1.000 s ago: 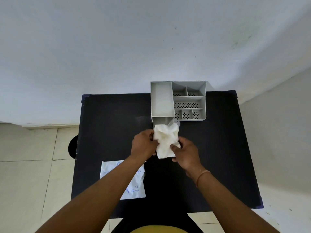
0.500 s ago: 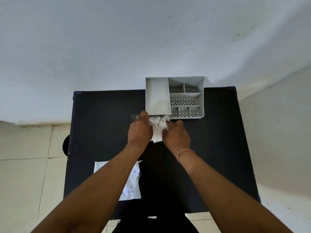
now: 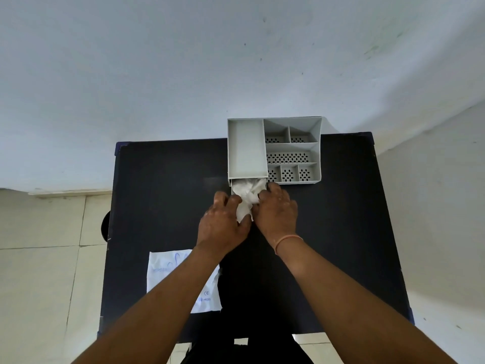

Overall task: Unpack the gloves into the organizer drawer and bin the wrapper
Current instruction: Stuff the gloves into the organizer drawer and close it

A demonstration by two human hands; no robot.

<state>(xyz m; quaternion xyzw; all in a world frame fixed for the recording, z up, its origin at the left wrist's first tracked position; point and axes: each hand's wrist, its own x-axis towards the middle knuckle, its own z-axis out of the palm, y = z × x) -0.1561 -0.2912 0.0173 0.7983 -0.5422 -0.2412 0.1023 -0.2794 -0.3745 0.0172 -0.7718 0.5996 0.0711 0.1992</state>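
A grey desk organizer (image 3: 292, 148) stands at the far edge of the black table (image 3: 162, 185). Its small drawer (image 3: 231, 184) is pulled out at the front left corner. White crumpled gloves (image 3: 246, 197) lie partly in the drawer and partly over its front. My left hand (image 3: 223, 224) and my right hand (image 3: 277, 211) press on the gloves from either side, fingers closed on them. The flat white wrapper (image 3: 168, 271) with blue print lies on the table near the left front, partly under my left forearm.
A dark round object (image 3: 105, 225) shows on the tiled floor just past the table's left edge. A pale wall rises behind the table. The table's right half is bare black surface.
Both hands carried the gloves away from me to the organizer and now push them into the pulled-out drawer. The wrapper has stayed in place.
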